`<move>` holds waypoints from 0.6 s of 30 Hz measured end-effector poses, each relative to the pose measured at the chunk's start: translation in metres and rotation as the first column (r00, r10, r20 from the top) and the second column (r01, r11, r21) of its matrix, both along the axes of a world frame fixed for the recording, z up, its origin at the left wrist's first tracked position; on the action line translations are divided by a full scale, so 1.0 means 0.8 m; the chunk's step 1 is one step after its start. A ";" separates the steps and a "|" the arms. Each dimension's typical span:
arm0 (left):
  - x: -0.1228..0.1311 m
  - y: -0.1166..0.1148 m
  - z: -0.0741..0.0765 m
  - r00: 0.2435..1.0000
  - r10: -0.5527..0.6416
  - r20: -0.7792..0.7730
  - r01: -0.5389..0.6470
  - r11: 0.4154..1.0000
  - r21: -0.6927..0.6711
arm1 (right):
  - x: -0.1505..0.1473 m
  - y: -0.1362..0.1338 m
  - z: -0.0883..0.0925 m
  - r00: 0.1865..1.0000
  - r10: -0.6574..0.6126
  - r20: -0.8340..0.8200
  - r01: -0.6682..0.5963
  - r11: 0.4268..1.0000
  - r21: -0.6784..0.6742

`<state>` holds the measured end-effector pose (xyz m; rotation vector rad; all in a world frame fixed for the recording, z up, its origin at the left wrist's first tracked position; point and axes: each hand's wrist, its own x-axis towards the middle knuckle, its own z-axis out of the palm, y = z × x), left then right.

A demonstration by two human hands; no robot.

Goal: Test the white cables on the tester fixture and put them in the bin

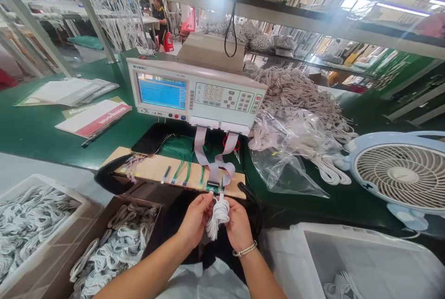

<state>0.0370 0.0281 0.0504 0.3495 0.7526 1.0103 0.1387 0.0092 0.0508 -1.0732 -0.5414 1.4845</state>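
A coiled white cable (219, 218) hangs between my two hands at the front edge of a wooden board (139, 171). My left hand (197, 218) pinches one connector end of it. My right hand (239, 222) is closed around the other end and the side of the coil. Both ends meet a small green circuit board (212, 189); whether they are fully plugged in I cannot tell. Grey ribbon cables (200, 148) run from there up to a white tester (225, 99) with a lit blue screen (162, 91).
Coiled cables fill a white bin (33, 183) and a cardboard box (153, 206) on the left. A white bin (309, 238) holding some cables stands at right, below a fan (403, 174). Bundled cables (295, 90) and a plastic bag (288, 174) lie beside the tester. A person (160, 21) is far behind.
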 end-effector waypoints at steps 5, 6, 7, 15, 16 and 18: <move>-0.002 0.006 0.004 0.984 -0.028 -0.173 0.040 0.997 0.065 | 0.008 -0.001 0.002 0.990 0.003 0.140 -0.008 0.999 0.040; -0.003 0.009 0.005 0.977 -0.039 -0.209 0.055 0.996 0.068 | 0.013 0.000 0.000 0.981 0.022 0.193 -0.032 0.998 0.051; -0.003 0.011 0.005 0.971 -0.051 -0.232 0.068 0.995 0.066 | 0.020 0.001 -0.004 0.969 0.046 0.242 -0.060 0.997 0.052; -0.001 0.023 -0.001 0.968 -0.012 -0.252 0.038 0.994 0.100 | 0.052 0.016 -0.049 0.975 0.105 0.197 -0.096 0.994 -0.054; 0.000 0.024 -0.001 0.965 -0.018 -0.262 0.045 0.994 0.097 | 0.052 0.018 -0.050 0.976 0.116 0.182 -0.108 0.993 -0.054; 0.001 0.026 -0.001 0.957 -0.042 -0.286 0.069 0.994 0.082 | 0.053 0.019 -0.048 0.976 0.141 0.165 -0.135 0.990 -0.046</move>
